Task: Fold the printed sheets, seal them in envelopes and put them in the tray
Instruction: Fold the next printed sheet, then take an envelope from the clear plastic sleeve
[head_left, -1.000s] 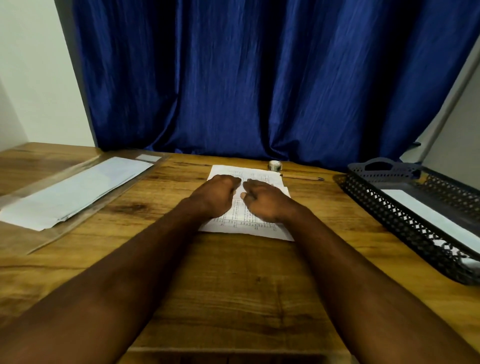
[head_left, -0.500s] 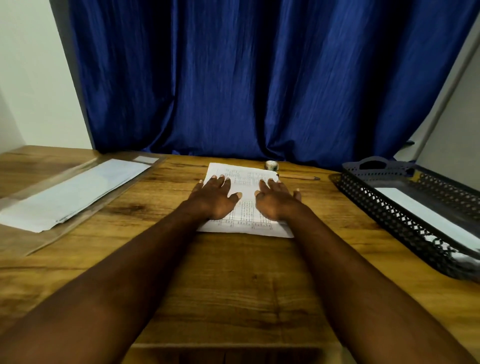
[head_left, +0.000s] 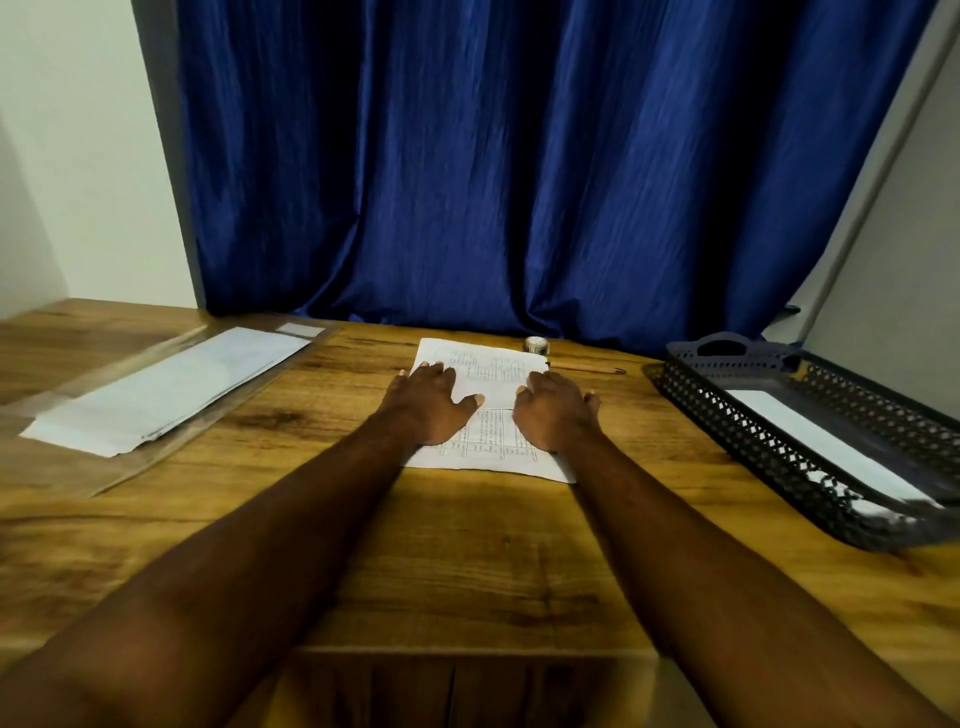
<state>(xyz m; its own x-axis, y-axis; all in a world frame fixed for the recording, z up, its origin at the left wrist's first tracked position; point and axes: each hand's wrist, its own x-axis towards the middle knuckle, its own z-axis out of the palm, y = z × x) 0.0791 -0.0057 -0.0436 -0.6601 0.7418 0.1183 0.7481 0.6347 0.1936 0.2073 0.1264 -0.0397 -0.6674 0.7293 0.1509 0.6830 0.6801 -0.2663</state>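
The printed sheet (head_left: 491, 371) lies centred on the surface (head_left: 467, 551), long axis running away from the person. The left grip (head_left: 428, 405) and right grip (head_left: 558, 415) rest open on it, palms down, grasping nothing. Both are equally near; the tray (head_left: 748, 441) lies to the right.

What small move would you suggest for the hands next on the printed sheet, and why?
Probably slide both hands outward along the fold to sharpen it. The left hand and right hand lie flat on the white printed paper sheet, and a crease line seems to run across it between them, so the fold looks made but perhaps not firm.
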